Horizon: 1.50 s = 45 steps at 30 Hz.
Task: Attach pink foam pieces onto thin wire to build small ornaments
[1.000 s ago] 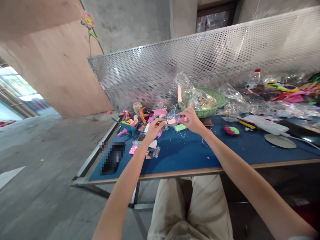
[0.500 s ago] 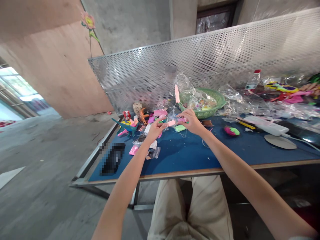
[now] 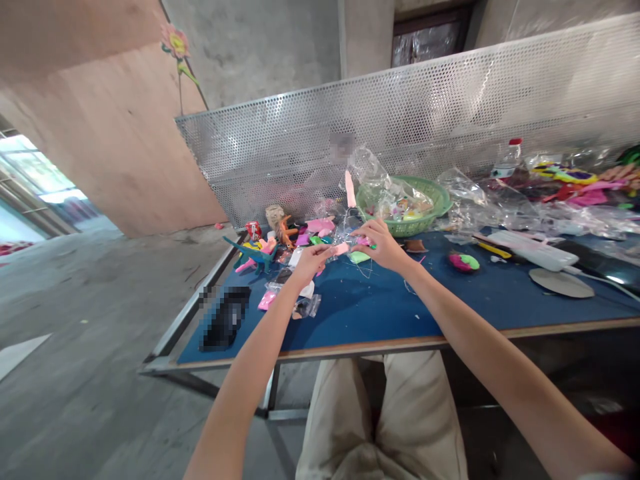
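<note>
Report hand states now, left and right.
Left hand: fingers closed, pinching the pink piece.
Right hand: fingers closed on a small pink-green part.

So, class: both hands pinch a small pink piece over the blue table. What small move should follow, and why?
Probably set the pink piece down on the bare blue table beside the green piece: left hand and right hand hold it just above there.

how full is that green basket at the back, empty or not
Not empty: the green basket holds crumpled clear plastic bags and small coloured pieces, with the bags rising above its rim.
</note>
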### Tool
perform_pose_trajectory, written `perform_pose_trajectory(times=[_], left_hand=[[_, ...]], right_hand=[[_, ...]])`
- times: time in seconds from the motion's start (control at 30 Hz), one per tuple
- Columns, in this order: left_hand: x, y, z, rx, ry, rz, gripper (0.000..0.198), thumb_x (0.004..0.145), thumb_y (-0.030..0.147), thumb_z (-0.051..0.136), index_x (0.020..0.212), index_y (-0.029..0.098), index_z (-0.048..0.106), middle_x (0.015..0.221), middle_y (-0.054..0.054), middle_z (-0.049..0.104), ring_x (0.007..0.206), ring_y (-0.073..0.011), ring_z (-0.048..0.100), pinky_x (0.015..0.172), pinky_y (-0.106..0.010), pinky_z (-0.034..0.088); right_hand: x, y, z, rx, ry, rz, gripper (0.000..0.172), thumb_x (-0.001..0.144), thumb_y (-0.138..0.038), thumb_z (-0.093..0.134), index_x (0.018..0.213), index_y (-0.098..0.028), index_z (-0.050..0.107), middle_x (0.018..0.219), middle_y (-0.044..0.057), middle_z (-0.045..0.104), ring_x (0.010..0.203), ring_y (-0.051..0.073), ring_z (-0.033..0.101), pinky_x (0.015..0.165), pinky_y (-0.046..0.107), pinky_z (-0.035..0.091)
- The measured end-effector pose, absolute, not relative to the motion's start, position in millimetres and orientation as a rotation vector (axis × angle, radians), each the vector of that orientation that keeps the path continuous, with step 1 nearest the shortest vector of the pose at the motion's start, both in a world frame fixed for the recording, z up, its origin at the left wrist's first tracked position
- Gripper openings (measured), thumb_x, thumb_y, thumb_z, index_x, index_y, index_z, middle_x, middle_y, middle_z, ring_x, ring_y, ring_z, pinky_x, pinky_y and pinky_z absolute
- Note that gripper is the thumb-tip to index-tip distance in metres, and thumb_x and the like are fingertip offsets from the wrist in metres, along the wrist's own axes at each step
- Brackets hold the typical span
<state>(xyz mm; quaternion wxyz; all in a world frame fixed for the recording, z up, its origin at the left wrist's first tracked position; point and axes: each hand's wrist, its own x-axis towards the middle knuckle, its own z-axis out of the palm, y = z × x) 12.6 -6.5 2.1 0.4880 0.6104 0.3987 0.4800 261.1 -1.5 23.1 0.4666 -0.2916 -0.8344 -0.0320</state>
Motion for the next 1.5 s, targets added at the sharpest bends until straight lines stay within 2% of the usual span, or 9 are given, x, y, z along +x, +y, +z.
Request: perform_pose_trajectory(times=[0.2, 0.3, 0.4, 0.6, 0.77, 0.93, 1.1, 1.33, 1.5], left_hand=[[12.9, -5.9, 3.4, 1.432, 0.965, 1.191, 0.058, 0.070, 0.067, 0.085, 0.089, 0.013, 0.078, 0.051, 0.008, 0.038, 0.042, -0.0037, 0.025, 0.041, -0.021, 0.014], [13.4, -6.9, 6.9, 1.346, 0.929, 1.211, 0.063, 0.070, 0.076, 0.080, 0.077, 0.013, 0.073, 0.053, 0.004, 0.044, 0.042, -0.0029, 0.025, 0.040, -0.021, 0.011], [13.2, -7.9, 8.7, 1.303, 0.908, 1.182, 0.061, 0.066, 0.072, 0.085, 0.075, 0.014, 0.069, 0.056, 0.003, 0.048, 0.043, -0.0018, 0.025, 0.040, -0.019, 0.010], [13.3, -8.7, 6.7, 1.296, 0.902, 1.130, 0.052, 0.067, 0.060, 0.090, 0.089, 0.015, 0.075, 0.051, 0.011, 0.031, 0.041, -0.0027, 0.022, 0.040, -0.020, 0.013], [14.3, -11.3, 7.4, 1.549, 0.885, 1.283, 0.062, 0.078, 0.064, 0.081, 0.119, 0.017, 0.077, 0.054, 0.007, 0.045, 0.044, -0.0056, 0.029, 0.043, -0.022, 0.019], [13.7, -13.5, 7.6, 1.766, 0.973, 1.329, 0.056, 0.071, 0.051, 0.089, 0.116, 0.018, 0.081, 0.076, -0.003, 0.069, 0.060, -0.0109, 0.051, 0.053, -0.023, 0.035], [13.4, -13.7, 10.2, 1.821, 0.961, 1.405, 0.057, 0.077, 0.043, 0.086, 0.128, 0.021, 0.076, 0.086, -0.004, 0.075, 0.065, -0.0114, 0.053, 0.060, -0.023, 0.040], [14.4, -15.2, 12.9, 1.852, 1.019, 1.415, 0.044, 0.078, 0.042, 0.084, 0.117, 0.021, 0.081, 0.079, -0.002, 0.070, 0.058, -0.0096, 0.042, 0.057, -0.024, 0.034], [13.2, -12.1, 12.7, 1.898, 1.077, 1.430, 0.037, 0.080, 0.038, 0.083, 0.113, 0.022, 0.083, 0.085, -0.003, 0.073, 0.065, -0.0125, 0.050, 0.063, -0.025, 0.040]], right_hand=[[261.6, -0.1, 22.0, -0.727, -2.038, -0.074, 0.030, 0.100, -0.046, 0.062, 0.121, -0.029, 0.074, 0.100, 0.009, 0.063, 0.099, 0.030, 0.057, 0.098, 0.056, 0.047], [262.5, 0.8, 22.1, -0.723, -2.025, -0.073, 0.031, 0.100, -0.047, 0.062, 0.121, -0.028, 0.074, 0.099, 0.009, 0.063, 0.098, 0.030, 0.056, 0.097, 0.055, 0.047], [262.4, 0.5, 22.0, -0.728, -2.031, -0.070, 0.031, 0.100, -0.048, 0.062, 0.121, -0.028, 0.074, 0.099, 0.010, 0.064, 0.099, 0.030, 0.056, 0.097, 0.054, 0.047], [260.8, 0.3, 20.4, -0.731, -2.049, -0.071, 0.033, 0.100, -0.050, 0.061, 0.122, -0.029, 0.074, 0.099, 0.009, 0.063, 0.097, 0.029, 0.056, 0.098, 0.053, 0.046], [262.1, 1.7, 20.0, -0.720, -1.996, -0.084, 0.031, 0.100, -0.049, 0.062, 0.120, -0.028, 0.074, 0.099, 0.009, 0.063, 0.100, 0.030, 0.056, 0.099, 0.054, 0.048], [262.4, 1.2, 21.1, -0.733, -1.943, -0.069, 0.029, 0.100, -0.049, 0.062, 0.119, -0.030, 0.073, 0.102, 0.008, 0.065, 0.103, 0.030, 0.057, 0.101, 0.054, 0.049], [261.3, 0.9, 21.6, -0.720, -1.924, -0.055, 0.030, 0.099, -0.050, 0.063, 0.117, -0.030, 0.073, 0.101, 0.008, 0.066, 0.101, 0.030, 0.057, 0.100, 0.055, 0.049], [260.5, -2.2, 23.2, -0.711, -1.922, -0.057, 0.028, 0.100, -0.047, 0.062, 0.118, -0.030, 0.073, 0.101, 0.008, 0.065, 0.101, 0.030, 0.057, 0.100, 0.057, 0.048], [260.7, -3.2, 23.3, -0.724, -1.956, -0.073, 0.027, 0.100, -0.046, 0.062, 0.120, -0.030, 0.073, 0.103, 0.008, 0.066, 0.102, 0.030, 0.056, 0.100, 0.056, 0.048]])
